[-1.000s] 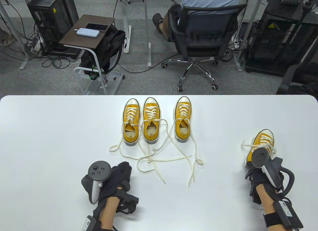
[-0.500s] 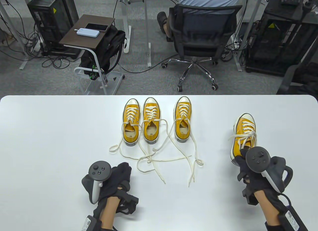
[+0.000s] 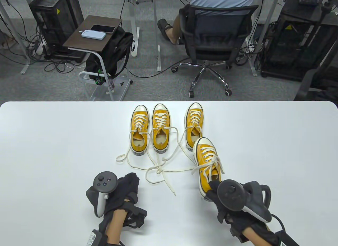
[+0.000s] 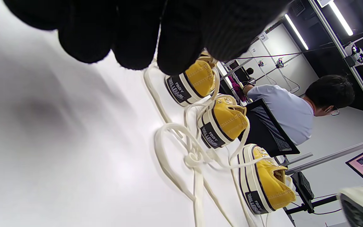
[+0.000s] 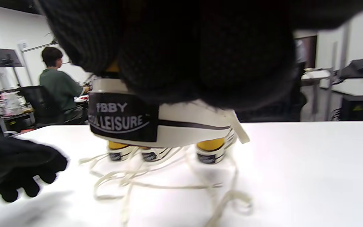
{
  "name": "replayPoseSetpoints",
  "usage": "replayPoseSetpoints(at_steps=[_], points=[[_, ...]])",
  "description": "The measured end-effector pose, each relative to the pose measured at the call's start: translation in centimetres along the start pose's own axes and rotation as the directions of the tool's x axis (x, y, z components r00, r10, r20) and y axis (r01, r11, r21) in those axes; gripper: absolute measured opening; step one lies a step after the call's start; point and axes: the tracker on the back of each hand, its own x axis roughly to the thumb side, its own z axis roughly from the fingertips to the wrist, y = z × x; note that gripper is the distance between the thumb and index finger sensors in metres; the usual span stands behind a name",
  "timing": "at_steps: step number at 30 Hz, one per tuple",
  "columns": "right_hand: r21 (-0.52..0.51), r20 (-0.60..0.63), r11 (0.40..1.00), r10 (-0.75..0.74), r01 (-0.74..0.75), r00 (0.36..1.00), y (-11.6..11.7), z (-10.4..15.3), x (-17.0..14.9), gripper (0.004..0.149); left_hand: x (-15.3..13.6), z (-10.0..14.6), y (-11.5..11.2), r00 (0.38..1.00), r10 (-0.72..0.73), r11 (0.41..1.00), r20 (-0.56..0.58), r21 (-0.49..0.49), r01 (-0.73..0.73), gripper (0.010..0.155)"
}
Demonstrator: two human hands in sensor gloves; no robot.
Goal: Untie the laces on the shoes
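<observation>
Three yellow sneakers (image 3: pixel 140 129), (image 3: pixel 161 128), (image 3: pixel 195 124) stand in a row at the far middle of the white table. Their loose laces (image 3: pixel 161 172) trail and cross toward me. My right hand (image 3: pixel 212 191) grips the heel of a fourth yellow sneaker (image 3: pixel 207 158), whose lace is tied in a bow (image 3: pixel 211 165). In the right wrist view its heel (image 5: pixel 156 123) hangs above the table, in front of the row. My left hand (image 3: pixel 130 184) rests on the table left of the laces, empty, with its fingers (image 4: pixel 137 37) loosely curled.
The table's far edge (image 3: pixel 169 101) lies just behind the row of shoes. Beyond it stand an office chair (image 3: pixel 214 37) with a seated person and a small side table (image 3: pixel 92 34). Bare white tabletop (image 3: pixel 52 151) lies to the left and right.
My right hand has carried the fourth sneaker from the table's right side leftward to the middle, by the third shoe. My left hand has not moved.
</observation>
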Motion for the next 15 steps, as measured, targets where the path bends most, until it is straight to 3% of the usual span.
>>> replayPoseSetpoints(at_steps=[7,15], points=[[0.093,0.046,0.996,-0.022,0.017,0.999,3.9,-1.3,2.4,0.039,0.0,0.0,0.1,1.000,0.007,1.000,0.009,-0.001,-0.007,0.057],[0.141,0.019,0.990,-0.002,-0.001,1.000,7.6,-2.4,2.4,0.040,0.0,0.0,0.2,1.000,0.013,1.000,0.014,-0.005,-0.013,0.057]])
